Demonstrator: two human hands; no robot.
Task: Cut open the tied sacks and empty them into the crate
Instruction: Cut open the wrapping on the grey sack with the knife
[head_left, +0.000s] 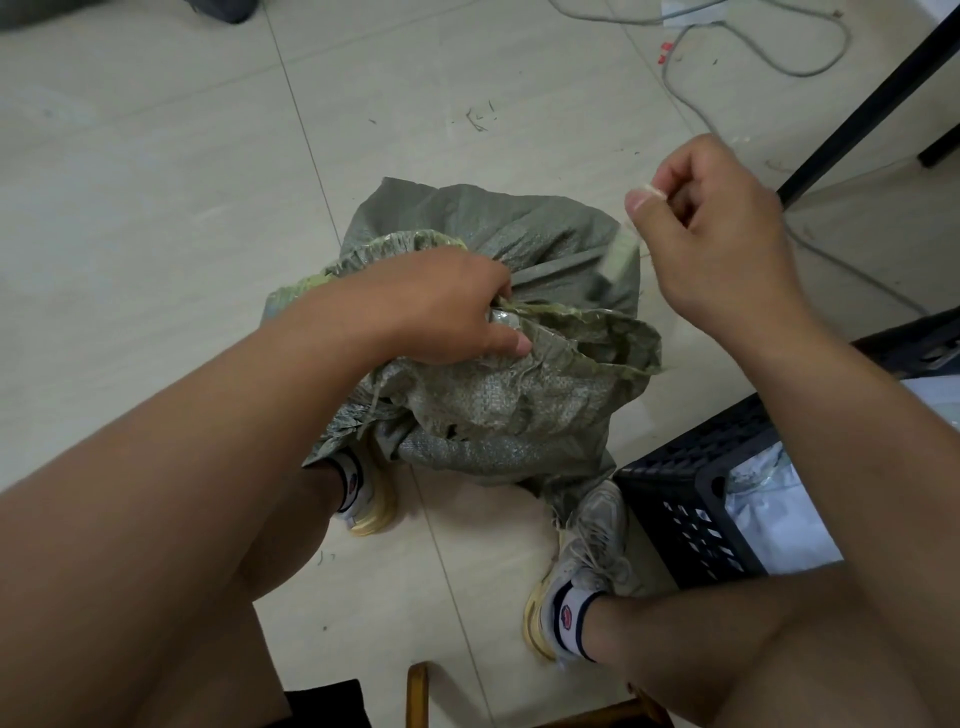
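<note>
- My left hand (447, 306) grips the gathered neck of the sack (498, 364), between my feet.
- My right hand (722, 234) pinches a blurred pale strip (621, 254).
- Opening step, I think; next: tip into the crate (691, 499), near right.

Sack (498, 374) between 2 shoes (363, 493), crate (691, 499) right.

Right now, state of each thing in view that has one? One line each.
sack: on the floor between the feet, crumpled, mouth gathered
left hand: grips the gathered mouth of the sack
right hand: raised beside the sack, pinches a pale strip that hangs blurred
crate: upright on the floor by the right foot, already holds white packets
cable: loose, looped on the floor
</note>
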